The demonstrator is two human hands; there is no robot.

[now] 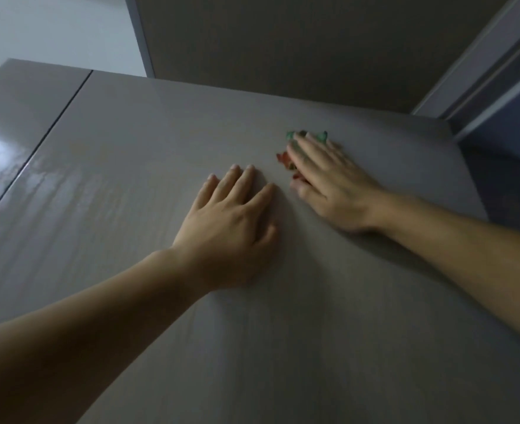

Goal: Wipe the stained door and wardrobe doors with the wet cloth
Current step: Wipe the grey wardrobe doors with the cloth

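Head view: both hands lie flat on the grey wardrobe door [130, 194]. The left hand [231, 215] rests bare on it, fingers straight. Just right of it, the right hand [329, 182] presses the cloth [283, 157] against the panel with straight fingers; red and green edges peek out. Wet streaks [53, 185] show at left.

In the upper middle of the frame I see a dull grey-brown panel [298, 41], flat and in shadow. To its left, in the upper left corner, a pale bluish-white wall [53, 26] meets it along a slanting edge. At the upper right a pale trim strip [473, 56] runs diagonally, with a blue surface [509, 114] beside it at the right edge.
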